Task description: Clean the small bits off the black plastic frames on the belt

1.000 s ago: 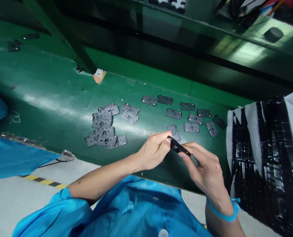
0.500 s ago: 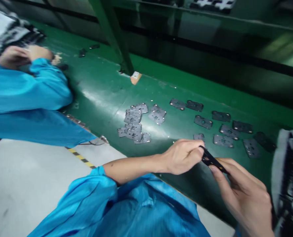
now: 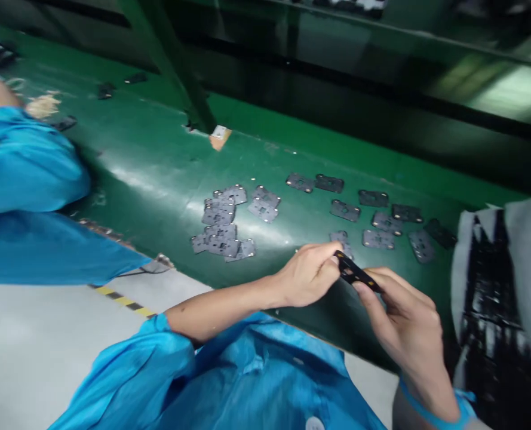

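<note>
A thin black plastic plate [image 3: 353, 272] with holes and small brass-coloured spots is held above the bench, tilted down to the right. My left hand [image 3: 312, 273] pinches its upper left end between thumb and bent fingers. On the other end, my right hand [image 3: 404, 319] grips it, thumb on the near edge and fingers behind. Just beyond my left hand lies a similar plate [image 3: 339, 239], partly hidden by it. More loose plates [image 3: 378, 239] lie spread on the green bench to the right, and an overlapping pile [image 3: 220, 230] of them sits to the left.
The green bench [image 3: 157, 149] runs along a dark back panel, with a green post [image 3: 171, 65] rising from it. Stacked black and white parts [image 3: 493, 298] stand at the right. At the left, a co-worker's blue sleeve [image 3: 32, 161] reaches over the bench near a pale heap [image 3: 43, 106].
The view has swung to the right, so the bench and plates appear farther left. Both hands keep hold of the same black plate, with nearly the same grip.
</note>
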Available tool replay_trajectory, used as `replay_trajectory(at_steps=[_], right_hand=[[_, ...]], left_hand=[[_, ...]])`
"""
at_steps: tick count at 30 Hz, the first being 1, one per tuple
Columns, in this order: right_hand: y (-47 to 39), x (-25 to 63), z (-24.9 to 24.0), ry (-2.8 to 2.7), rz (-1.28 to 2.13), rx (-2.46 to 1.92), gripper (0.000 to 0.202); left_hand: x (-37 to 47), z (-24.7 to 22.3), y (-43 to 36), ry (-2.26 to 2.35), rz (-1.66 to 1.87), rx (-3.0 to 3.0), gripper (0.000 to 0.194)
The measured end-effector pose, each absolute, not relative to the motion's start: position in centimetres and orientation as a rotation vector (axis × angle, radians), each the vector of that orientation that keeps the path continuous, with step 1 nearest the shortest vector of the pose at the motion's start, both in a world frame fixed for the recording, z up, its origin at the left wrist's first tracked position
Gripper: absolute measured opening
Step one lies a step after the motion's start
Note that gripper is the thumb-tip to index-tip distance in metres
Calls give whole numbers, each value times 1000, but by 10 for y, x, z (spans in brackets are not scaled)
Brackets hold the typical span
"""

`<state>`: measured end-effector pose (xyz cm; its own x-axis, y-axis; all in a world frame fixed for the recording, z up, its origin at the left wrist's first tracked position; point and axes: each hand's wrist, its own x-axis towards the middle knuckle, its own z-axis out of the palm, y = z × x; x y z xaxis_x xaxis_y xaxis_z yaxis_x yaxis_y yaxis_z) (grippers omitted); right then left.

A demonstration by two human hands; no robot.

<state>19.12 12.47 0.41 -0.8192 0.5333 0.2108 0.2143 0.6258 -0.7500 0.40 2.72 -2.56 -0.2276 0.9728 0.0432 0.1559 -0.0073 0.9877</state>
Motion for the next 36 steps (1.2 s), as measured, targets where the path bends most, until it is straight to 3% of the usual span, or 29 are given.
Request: replay_trajectory(at_steps=[9,17,24,30,36], right_hand=[[131,201,2,-2305,1142,-750,9],[130,207,4,-2227,1180,-795,9],[124,189,9,-2156,1252,-771,16],[119,198,-11,-1939,1377,-746,23],[110,198,-19,-1715,1491,-803,25]], left_hand=[[2,-33,22,1588,1225,1302,12],[-18,-23,8,1624,778,1759,33],[-28,-21,17,1681,1004,1625,28],[-15,-15,13,1709,1058,1348,35],[9,-5,18,1465,1173,1124,31]])
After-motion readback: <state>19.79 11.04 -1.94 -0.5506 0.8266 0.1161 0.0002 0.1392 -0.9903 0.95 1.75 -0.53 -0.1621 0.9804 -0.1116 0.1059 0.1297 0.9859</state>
